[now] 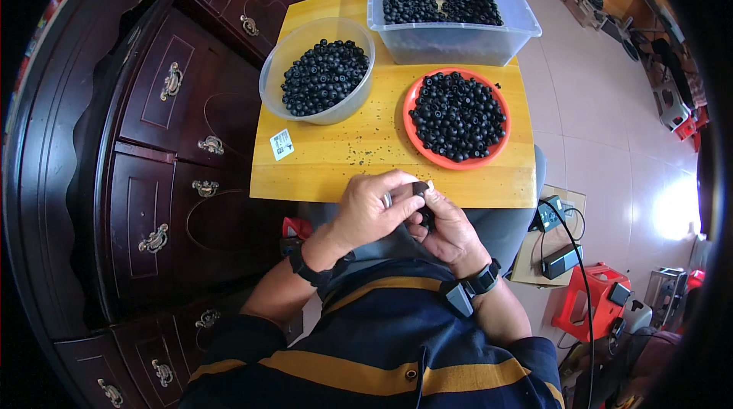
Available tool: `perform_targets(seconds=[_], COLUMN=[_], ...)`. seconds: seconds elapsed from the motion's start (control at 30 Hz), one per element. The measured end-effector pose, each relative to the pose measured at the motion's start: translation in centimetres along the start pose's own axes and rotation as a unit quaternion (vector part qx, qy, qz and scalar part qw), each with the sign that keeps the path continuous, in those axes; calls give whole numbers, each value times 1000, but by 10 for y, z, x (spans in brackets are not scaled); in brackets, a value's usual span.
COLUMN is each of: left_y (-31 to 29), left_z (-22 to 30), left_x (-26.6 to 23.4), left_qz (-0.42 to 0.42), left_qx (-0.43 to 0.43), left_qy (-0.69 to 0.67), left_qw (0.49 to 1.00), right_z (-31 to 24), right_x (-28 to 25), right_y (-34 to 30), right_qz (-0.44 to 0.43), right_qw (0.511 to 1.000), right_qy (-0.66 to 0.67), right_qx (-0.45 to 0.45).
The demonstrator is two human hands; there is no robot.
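Note:
My left hand (369, 209) and my right hand (449, 227) meet over the near edge of the yellow table. Thumb and fingers of the left one pinch a small dark piece (419, 189), its shape mostly covered. Just below it, the curled fingers of my right hand close around small black parts (427, 218); how many cannot be made out. Beyond the hands, an orange-red plate (413, 143) is heaped with black ring-like parts (458, 115). A round translucent tub (275, 92) at the left holds similar parts (324, 77).
A large clear plastic bin (450, 46) with more black parts stands at the back of the table (328, 169). Dark crumbs and a white label (282, 145) lie on the tabletop. Dark wooden cabinets (164, 111) line the left. A red stool (592, 302) and a black cable (582, 272) are at the right.

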State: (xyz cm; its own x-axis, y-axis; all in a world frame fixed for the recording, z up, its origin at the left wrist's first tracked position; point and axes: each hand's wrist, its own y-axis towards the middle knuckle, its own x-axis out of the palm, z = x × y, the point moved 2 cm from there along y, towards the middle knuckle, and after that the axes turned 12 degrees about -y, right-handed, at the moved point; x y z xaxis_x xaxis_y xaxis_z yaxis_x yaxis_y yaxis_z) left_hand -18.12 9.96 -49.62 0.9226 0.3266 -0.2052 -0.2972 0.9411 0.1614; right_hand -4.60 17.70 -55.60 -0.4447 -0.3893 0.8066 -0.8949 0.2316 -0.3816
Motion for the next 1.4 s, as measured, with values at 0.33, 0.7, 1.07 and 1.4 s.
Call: perform_targets(seconds=[0.33,0.7,1.07,1.4], left_y=[28,-10,-6,-7], left_z=[23,-1,2,1], left_x=[-99,16,0,-1], left_qz=[279,-13,29,6], left_qx=[78,5,-30,-68], left_qy=[47,159,63,-31], left_qw=[956,987,997,997], right_z=[-11,-10,-7,-2], right_x=[3,5,-7,-14], right_y=[0,2,-5,-1], right_qz=[-68,-55,-4,-65], right_qw=[986,989,998,998], right_qy=[149,133,56,-2], right_qx=[23,-34,-3,-6])
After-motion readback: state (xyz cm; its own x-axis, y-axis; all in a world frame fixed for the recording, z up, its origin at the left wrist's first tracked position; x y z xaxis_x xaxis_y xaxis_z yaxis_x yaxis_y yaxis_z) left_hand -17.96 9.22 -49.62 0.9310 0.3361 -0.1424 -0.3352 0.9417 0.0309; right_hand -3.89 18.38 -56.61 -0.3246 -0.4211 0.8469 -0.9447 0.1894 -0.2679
